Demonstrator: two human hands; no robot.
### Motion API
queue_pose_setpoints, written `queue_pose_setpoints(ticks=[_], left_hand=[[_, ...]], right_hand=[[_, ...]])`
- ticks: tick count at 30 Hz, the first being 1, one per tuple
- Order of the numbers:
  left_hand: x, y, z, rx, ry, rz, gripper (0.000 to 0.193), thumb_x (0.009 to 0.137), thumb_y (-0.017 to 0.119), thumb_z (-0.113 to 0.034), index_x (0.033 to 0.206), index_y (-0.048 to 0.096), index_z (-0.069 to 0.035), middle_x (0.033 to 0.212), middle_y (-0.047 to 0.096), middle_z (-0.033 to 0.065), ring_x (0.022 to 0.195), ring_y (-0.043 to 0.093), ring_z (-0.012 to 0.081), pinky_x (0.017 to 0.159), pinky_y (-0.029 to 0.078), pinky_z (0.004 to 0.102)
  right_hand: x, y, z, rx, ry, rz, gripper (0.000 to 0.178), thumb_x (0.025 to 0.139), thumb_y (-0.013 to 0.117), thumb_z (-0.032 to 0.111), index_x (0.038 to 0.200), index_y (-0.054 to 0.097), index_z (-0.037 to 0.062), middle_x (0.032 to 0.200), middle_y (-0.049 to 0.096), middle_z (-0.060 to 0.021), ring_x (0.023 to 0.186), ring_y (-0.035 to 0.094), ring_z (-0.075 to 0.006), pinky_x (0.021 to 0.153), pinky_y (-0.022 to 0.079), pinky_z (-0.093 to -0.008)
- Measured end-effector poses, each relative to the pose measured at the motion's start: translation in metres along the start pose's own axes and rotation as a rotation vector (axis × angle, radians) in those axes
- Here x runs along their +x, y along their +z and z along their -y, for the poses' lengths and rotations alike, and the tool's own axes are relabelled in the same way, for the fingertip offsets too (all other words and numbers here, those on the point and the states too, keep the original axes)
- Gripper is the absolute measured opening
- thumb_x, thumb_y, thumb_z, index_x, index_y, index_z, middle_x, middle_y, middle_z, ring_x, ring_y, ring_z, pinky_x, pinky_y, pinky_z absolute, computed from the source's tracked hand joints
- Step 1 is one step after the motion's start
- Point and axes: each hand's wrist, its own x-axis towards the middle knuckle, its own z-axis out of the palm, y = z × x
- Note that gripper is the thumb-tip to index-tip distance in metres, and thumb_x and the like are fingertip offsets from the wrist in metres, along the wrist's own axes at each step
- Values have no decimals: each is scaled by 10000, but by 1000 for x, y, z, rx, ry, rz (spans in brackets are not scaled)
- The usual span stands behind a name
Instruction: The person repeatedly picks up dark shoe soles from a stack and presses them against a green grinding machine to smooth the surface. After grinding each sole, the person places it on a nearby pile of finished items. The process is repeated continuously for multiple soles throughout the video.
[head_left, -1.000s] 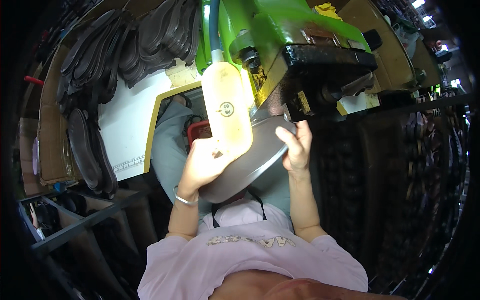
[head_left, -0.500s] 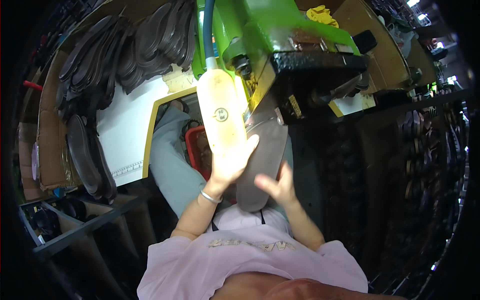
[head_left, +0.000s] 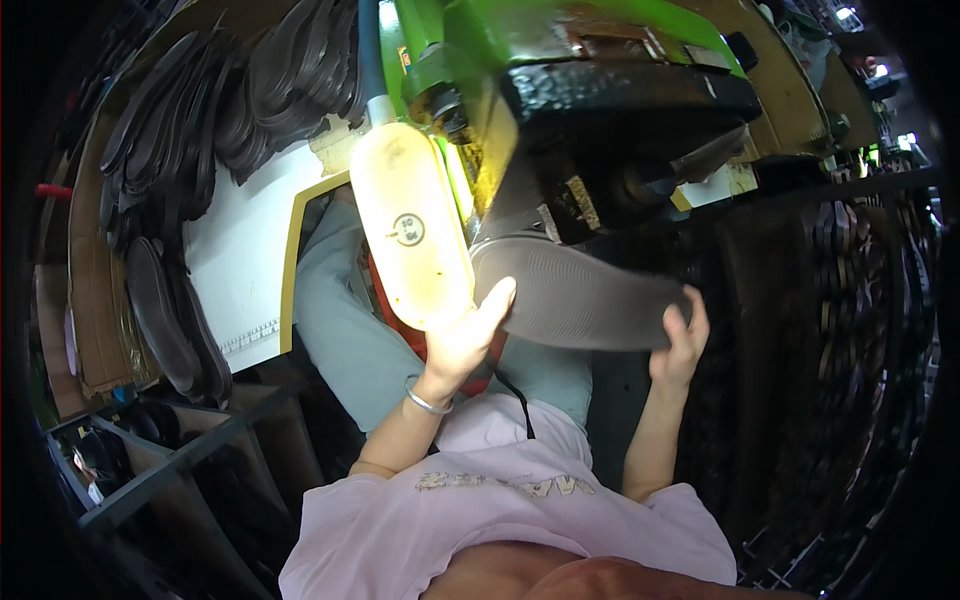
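Observation:
A dark grey-brown shoe sole (head_left: 590,300) with fine ridges lies crosswise in front of me, its left end up against the sewing-type head of a green machine (head_left: 620,30). My left hand (head_left: 462,340) is closed on the sole's left end, thumb pressed on its upper face; the other fingers are hidden. Around the sole's far right end, my right hand (head_left: 682,345) is closed, fingertips showing over the edge. A glowing pale-yellow lamp (head_left: 405,230) hangs directly above my left hand and partly covers it.
Stacks of similar dark soles (head_left: 165,130) lie at the left beside a cardboard box (head_left: 95,330) wall. A white board (head_left: 235,240) with a yellow edge is left of the lamp. Below it stands a grey divided rack (head_left: 180,455). Shelves of footwear (head_left: 840,300) line the right.
The sole has swung from pointing toward me to lying crosswise, its free end now to the right. My right hand has moved right and up and now grips that end.

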Motion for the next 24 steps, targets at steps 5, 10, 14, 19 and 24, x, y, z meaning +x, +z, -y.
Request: queue_pose_setpoints(ticks=[5, 10, 14, 19, 24], left_hand=[[19, -11, -2, 268, 169, 10, 255, 804, 683, -33, 1037, 598, 23, 933, 635, 50, 801, 585, 102, 741, 479, 239], [16, -38, -14, -24, 72, 57, 344, 778, 703, 15, 1104, 594, 14, 975, 647, 65, 870, 608, 132, 779, 500, 261], [14, -61, -37, 82, 128, 12, 284, 776, 673, -5, 1045, 614, 65, 957, 659, 99, 865, 622, 134, 801, 495, 260], [6, -102, -44, 10, 25, -53, 276, 771, 666, 19, 1037, 609, 62, 946, 665, 91, 855, 625, 134, 785, 493, 253], [-15, -138, -41, 32, -40, -109, 254, 785, 648, 22, 1030, 586, 48, 913, 638, 54, 823, 589, 95, 777, 460, 226]], right_hand=[[80, 42, 12, 51, -41, 135, 330, 839, 604, 64, 1137, 521, -52, 1018, 613, -111, 936, 588, -164, 866, 450, -275], [99, 78, -4, 172, -24, 264, 254, 842, 601, 66, 1081, 543, 3, 984, 612, -74, 862, 590, -129, 781, 469, -248], [92, 90, -24, 210, 29, 369, 348, 850, 577, 43, 1188, 511, -7, 1024, 586, -67, 898, 574, -122, 794, 461, -239], [58, 125, -31, 123, -142, 351, 326, 840, 540, 12, 1161, 530, -47, 1082, 586, -90, 983, 566, -169, 876, 446, -294], [37, 141, -36, -57, -201, 442, 390, 816, 582, 30, 1190, 503, -42, 1100, 580, -93, 995, 544, -159, 897, 415, -290]])
